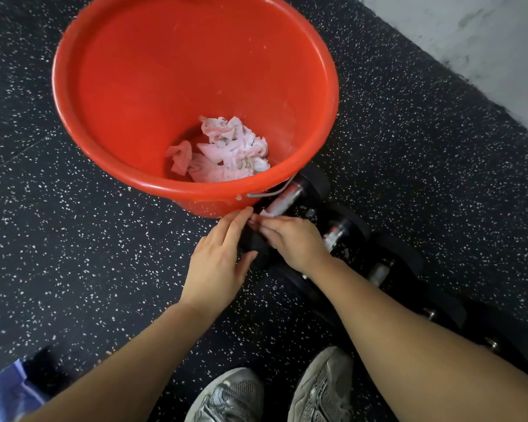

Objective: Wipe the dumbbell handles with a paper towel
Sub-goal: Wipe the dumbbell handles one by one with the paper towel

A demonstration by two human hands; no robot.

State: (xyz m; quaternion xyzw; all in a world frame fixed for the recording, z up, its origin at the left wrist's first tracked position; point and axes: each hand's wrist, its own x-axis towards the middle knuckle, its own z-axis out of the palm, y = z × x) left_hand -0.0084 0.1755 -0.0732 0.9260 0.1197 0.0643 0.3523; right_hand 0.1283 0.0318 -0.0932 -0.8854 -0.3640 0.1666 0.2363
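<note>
A: Item one, far left?

B: Your floor (73, 239), black rubber with white flecks. A blue object (9, 388) shows at the lower left corner; too little of it is visible to tell what it is.

A: Next?

B: Your red bucket (83, 86), standing upright on the floor. Crumpled paper towels (226, 150) lie in its bottom. A thin wire handle (272, 192) hangs at its near right side.

A: The hands?

B: Your left hand (218, 263) lies flat, fingers extended and together, closed on nothing, its fingertips touching the base of the bucket and its thumb on a black weight end (253, 243). Your right hand (293, 239) sits just beside it, fingers bent down over the near end of the first dumbbell, pinching a small white paper towel (267, 213) against the bar.

A: And the dumbbells?

B: The first dumbbell (313, 185) lies on the floor against the right side of the bucket, its metal handle (285, 201) bare beyond the towel. Further dumbbells (345, 229) run in a row down to the right.

A: Anything below?

B: Your two grey trainers (320, 388), bottom centre. A pale wall (470, 41) is at top right.
</note>
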